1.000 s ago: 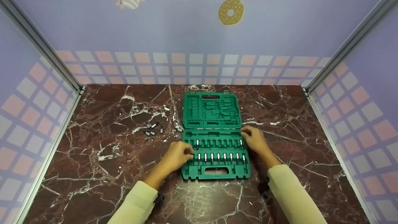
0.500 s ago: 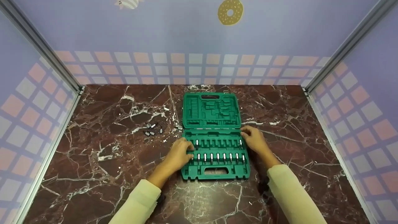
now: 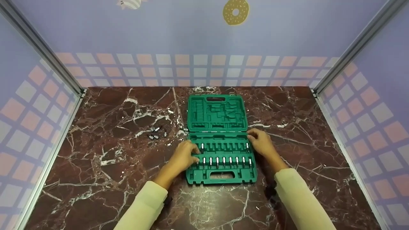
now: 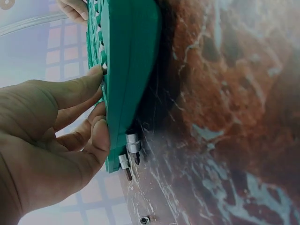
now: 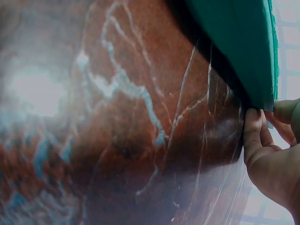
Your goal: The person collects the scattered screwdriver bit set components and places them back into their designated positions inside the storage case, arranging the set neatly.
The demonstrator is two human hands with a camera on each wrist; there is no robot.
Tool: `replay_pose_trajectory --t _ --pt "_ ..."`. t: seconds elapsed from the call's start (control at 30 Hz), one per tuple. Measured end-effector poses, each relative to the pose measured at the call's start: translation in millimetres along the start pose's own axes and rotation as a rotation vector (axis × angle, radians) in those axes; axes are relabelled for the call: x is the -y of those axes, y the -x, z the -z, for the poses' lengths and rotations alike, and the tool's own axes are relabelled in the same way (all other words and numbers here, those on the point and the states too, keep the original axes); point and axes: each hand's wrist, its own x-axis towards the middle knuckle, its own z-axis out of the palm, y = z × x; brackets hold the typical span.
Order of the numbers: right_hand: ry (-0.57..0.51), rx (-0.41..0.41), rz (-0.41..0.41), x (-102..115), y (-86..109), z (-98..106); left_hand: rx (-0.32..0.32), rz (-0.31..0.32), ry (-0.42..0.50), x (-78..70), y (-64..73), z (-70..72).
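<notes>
A green tool case lies unfolded on the marbled table in the head view. Several silver bit sockets stand in its front row, and two sit at the ends of the row behind. At the left edge my left hand has its thumb on a bit socket in the leftmost front slot; its other fingers curl against the case's side in the left wrist view. The far side of that bit socket is hidden. My right hand grips the case's right edge near the hinge, thumb above and fingers below in the right wrist view.
Several loose bit sockets lie on the table left of the case. Another bit socket lies close beside the case's left side. The molded lid lies back toward the wall. Side walls bound the table left and right.
My left hand has moved slightly forward and its thumb and forefinger have spread a little; the leftmost bit socket now shows by the thumb. The right hand has stayed on the case's edge.
</notes>
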Motion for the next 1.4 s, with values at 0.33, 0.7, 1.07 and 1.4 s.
replay_pose_trajectory --t 0.33,0.7,1.07,1.4 --pt "0.007 -0.013 0.004 -0.7 -1.8 0.4 0.048 0.024 0.002 4.3 -13.8 5.1" --pt "0.009 -0.008 0.012 0.4 -1.6 1.6 0.025 -0.008 0.052 11.2 -8.7 3.2" --pt "0.013 -0.011 -0.001 0.8 -1.5 -2.2 -0.016 -0.103 0.139 26.5 -3.2 7.8" --pt "-0.004 -0.015 0.007 0.9 -1.9 0.3 -0.204 -0.183 0.059 48.7 4.9 26.0"
